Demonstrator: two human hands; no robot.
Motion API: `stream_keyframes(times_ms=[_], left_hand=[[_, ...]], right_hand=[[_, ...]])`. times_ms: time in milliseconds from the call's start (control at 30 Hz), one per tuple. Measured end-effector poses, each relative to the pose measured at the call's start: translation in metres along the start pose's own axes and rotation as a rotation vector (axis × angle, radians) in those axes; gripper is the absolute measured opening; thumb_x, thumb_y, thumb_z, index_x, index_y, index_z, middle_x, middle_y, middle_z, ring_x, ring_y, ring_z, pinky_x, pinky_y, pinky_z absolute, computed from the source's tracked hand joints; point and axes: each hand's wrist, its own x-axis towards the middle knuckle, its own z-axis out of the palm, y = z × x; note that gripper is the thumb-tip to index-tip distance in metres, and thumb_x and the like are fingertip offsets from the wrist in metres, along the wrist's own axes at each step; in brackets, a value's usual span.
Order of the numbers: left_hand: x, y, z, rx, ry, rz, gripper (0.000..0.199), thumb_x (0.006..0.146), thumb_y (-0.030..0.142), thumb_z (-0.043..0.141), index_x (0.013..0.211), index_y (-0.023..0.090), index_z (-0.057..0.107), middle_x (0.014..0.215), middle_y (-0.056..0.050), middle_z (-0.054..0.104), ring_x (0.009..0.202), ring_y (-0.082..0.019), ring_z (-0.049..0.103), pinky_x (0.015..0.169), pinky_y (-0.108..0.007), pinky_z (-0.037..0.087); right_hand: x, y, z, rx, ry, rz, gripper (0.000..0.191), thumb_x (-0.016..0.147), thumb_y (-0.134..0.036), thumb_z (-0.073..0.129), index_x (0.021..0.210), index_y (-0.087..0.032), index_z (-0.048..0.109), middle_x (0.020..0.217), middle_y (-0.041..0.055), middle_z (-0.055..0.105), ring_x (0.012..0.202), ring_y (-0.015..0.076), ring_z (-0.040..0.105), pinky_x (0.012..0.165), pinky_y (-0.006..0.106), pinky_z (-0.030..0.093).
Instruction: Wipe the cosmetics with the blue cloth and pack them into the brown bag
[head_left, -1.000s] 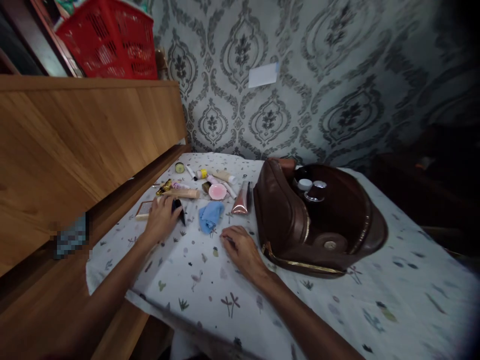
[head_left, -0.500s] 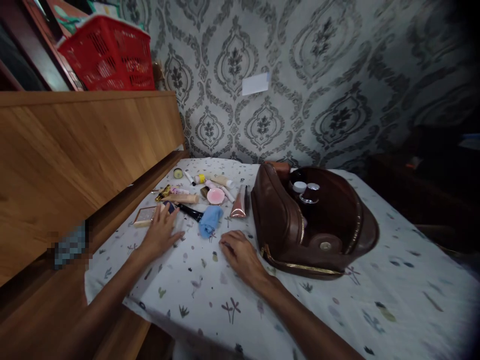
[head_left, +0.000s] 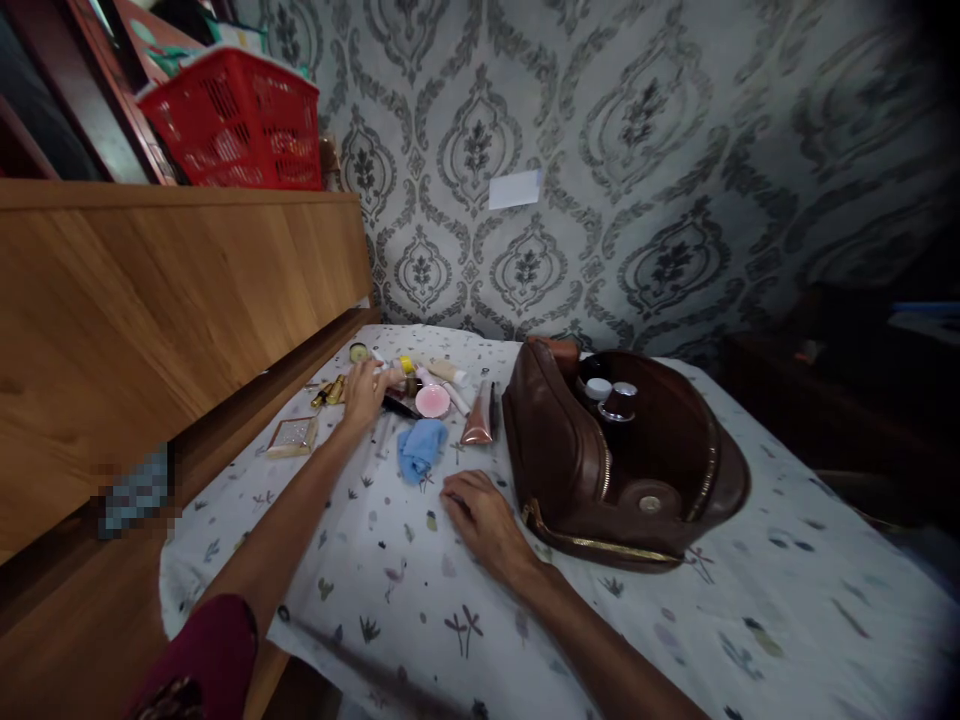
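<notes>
My left hand [head_left: 365,392] reaches into a cluster of cosmetics, its fingers spread and touching small items that it partly hides. A dark, long-handled item [head_left: 401,403] shows beside its fingers, next to a round pink compact [head_left: 433,401]. Gold-coloured tubes [head_left: 328,392] lie left of the hand, and a glittery flat palette [head_left: 292,437] is nearer to me. On the cloth rests my right hand [head_left: 484,515], fingers loosely curled, with nothing visible in them. A crumpled blue cloth [head_left: 421,449] and a rose-brown squeeze tube [head_left: 478,420] lie beyond it.
An open brown leather bag [head_left: 555,450] stands to the right, holding white- and silver-capped containers [head_left: 619,401]. A wooden panel [head_left: 187,280] borders the left side, with a red basket [head_left: 240,120] on top. The patterned wall [head_left: 465,230] rises behind.
My left hand has moved forward and right into the cosmetics, away from the palette. The dark long-handled item now lies closer to the pink compact. My right hand has stayed nearly still.
</notes>
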Motion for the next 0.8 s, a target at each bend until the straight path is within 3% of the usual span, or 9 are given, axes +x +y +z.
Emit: stream_keyframes(times_ms=[67,167,300,400,567,667,800], left_hand=[[0.004,-0.009,-0.011,-0.014,0.010,-0.026,0.043,0.103,0.033,0.025,0.131,0.012,0.050,0.137,-0.017,0.054,0.131,-0.022,0.047,0.111,-0.036,0.037],[-0.006,-0.036,-0.037,0.009,-0.024,-0.083,0.045,0.101,0.034,0.026,0.133,0.011,0.049,0.139,-0.019,0.053,0.134,-0.025,0.045,0.112,-0.041,0.036],[-0.046,-0.077,-0.066,0.075,-0.173,-0.170,0.043,0.091,0.039,0.047,0.121,0.011,0.059,0.142,-0.024,0.051,0.140,-0.037,0.039,0.113,-0.053,0.031],[-0.075,-0.091,-0.079,0.072,-0.309,-0.196,0.042,0.091,0.048,0.044,0.107,0.017,0.067,0.124,-0.018,0.067,0.125,-0.035,0.054,0.106,-0.051,0.040],[-0.101,-0.080,-0.087,-0.010,-0.343,-0.109,0.055,0.096,0.054,0.029,0.126,0.020,0.060,0.133,-0.010,0.062,0.127,-0.024,0.054,0.107,-0.036,0.042],[-0.115,-0.066,-0.084,0.017,-0.318,-0.111,0.055,0.096,0.053,0.030,0.129,0.019,0.059,0.136,-0.012,0.059,0.126,-0.028,0.054,0.107,-0.041,0.042],[-0.134,-0.039,-0.078,-0.001,-0.370,-0.120,0.051,0.094,0.051,0.037,0.126,0.018,0.060,0.132,-0.014,0.062,0.125,-0.031,0.054,0.109,-0.047,0.040]], right_hand=[[0.000,0.000,0.000,-0.010,-0.001,-0.005,0.015,0.092,-0.013,0.052,0.086,-0.018,0.065,0.094,0.0081,0.069,0.094,0.0232,0.060,0.087,0.038,0.048],[0.000,0.001,0.001,-0.010,0.003,-0.006,0.016,0.092,-0.013,0.051,0.085,-0.019,0.065,0.091,0.0074,0.068,0.092,0.0230,0.059,0.087,0.038,0.048],[0.001,-0.001,0.001,-0.008,-0.006,0.002,0.015,0.091,-0.012,0.052,0.083,-0.017,0.064,0.090,0.0086,0.068,0.092,0.0237,0.058,0.086,0.038,0.047],[0.001,-0.001,0.001,-0.007,-0.016,0.002,0.016,0.091,-0.012,0.051,0.083,-0.017,0.063,0.091,0.0088,0.068,0.092,0.0237,0.058,0.085,0.037,0.047],[0.000,0.002,0.003,-0.004,0.002,-0.010,0.015,0.091,-0.012,0.052,0.084,-0.018,0.064,0.093,0.0088,0.068,0.093,0.0232,0.058,0.087,0.038,0.046],[-0.001,0.002,0.002,0.005,-0.005,-0.005,0.016,0.092,-0.012,0.051,0.084,-0.017,0.064,0.093,0.0091,0.068,0.094,0.0231,0.058,0.086,0.037,0.047],[0.000,0.000,0.001,-0.009,-0.017,-0.003,0.015,0.092,-0.012,0.052,0.084,-0.018,0.064,0.090,0.0083,0.067,0.093,0.0229,0.057,0.085,0.036,0.046]])
